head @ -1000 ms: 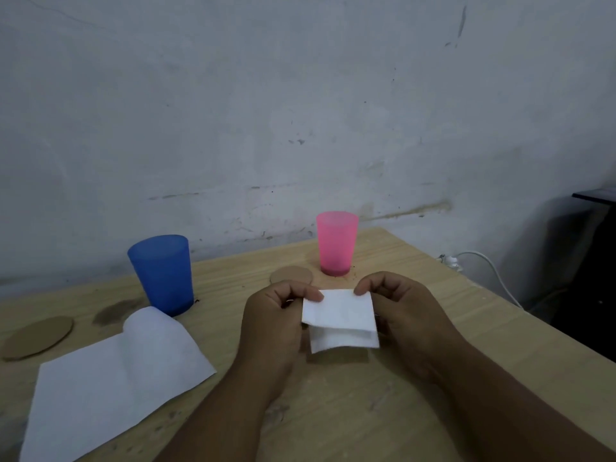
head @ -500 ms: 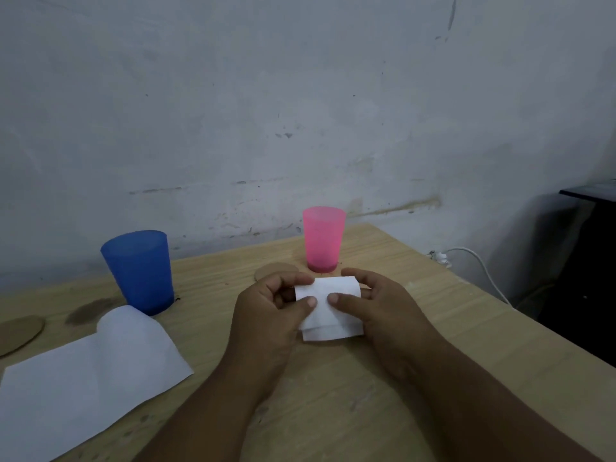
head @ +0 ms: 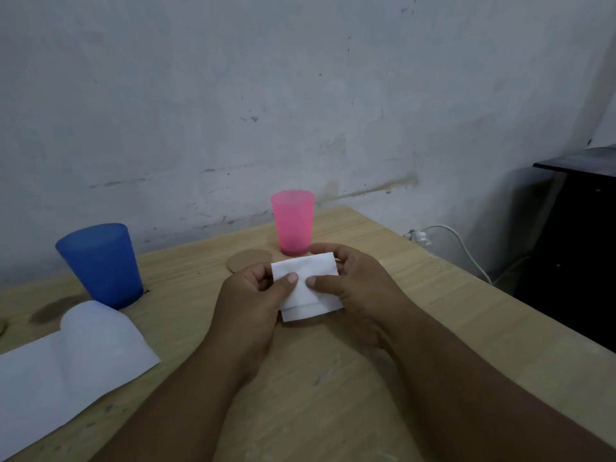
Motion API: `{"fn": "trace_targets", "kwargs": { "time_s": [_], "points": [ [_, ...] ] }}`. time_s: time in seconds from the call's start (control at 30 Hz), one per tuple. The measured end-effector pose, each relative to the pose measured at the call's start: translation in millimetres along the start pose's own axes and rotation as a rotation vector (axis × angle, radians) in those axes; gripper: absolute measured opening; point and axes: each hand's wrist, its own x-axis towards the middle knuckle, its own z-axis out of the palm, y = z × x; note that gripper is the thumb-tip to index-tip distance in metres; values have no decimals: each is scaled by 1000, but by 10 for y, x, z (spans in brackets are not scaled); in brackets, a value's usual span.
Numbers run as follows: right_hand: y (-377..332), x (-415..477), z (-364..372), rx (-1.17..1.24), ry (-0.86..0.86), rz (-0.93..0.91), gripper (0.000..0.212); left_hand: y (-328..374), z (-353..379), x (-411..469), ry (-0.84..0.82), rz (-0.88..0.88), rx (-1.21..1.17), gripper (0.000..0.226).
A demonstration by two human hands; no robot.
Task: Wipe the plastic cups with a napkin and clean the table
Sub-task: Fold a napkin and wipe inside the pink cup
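At centre, left grip (head: 248, 305) and right grip (head: 361, 291) pinch the folded napkin (head: 318, 265) over a wooden bench (head: 433, 311) (scuffed wall (head: 300, 95) behind).

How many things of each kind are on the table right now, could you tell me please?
Plastic cups: 2, the blue cup and the pink cup
Folded napkin: 1, pinched by the left hand and the right hand
White paper sheet: 1
Round cardboard disc: 1 in full view; a sliver at the left edge may be another
Total: 5
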Motion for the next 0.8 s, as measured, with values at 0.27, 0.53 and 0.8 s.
{"fn": "trace_targets", "kwargs": {
  "time_s": [0.27,0.53,0.8],
  "points": [
    [0,-61,176,385,138,244,19,-7,48,0,146,21,-166,30],
    [-130,73,50,479,521,195,11,115,398,329,350,12,-17,49],
    [-65,590,-131,10,675,32,23,-53,511,967,437,208,382,100]
  ]
}}
